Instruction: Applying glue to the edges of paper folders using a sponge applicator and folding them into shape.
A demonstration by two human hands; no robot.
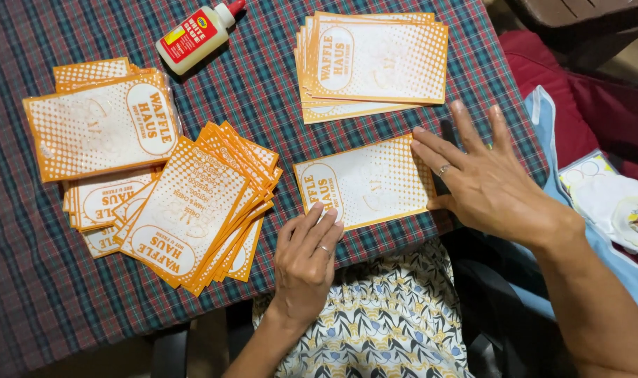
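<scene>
Both hands flat on one orange-and-white paper bag at the near edge of the plaid tabletop (25, 294).

Head view: paper bag (364, 183) lies flat, long axis running left-right, slightly tilted, oval-label end pointing left. Left hand (306, 260) released, fingertips pressing the bag's near left edge. Right hand (483, 185) open, fingers spread, pressing the bag's right end, nothing gripped. Neat stack of bags (375, 63) just beyond it, same orientation. Fanned pile of bags (193, 210) to the left, angled diagonally; further stack (98, 126) at far left. Glue bottle (196, 35) lying at top, cap pointing right.
</scene>
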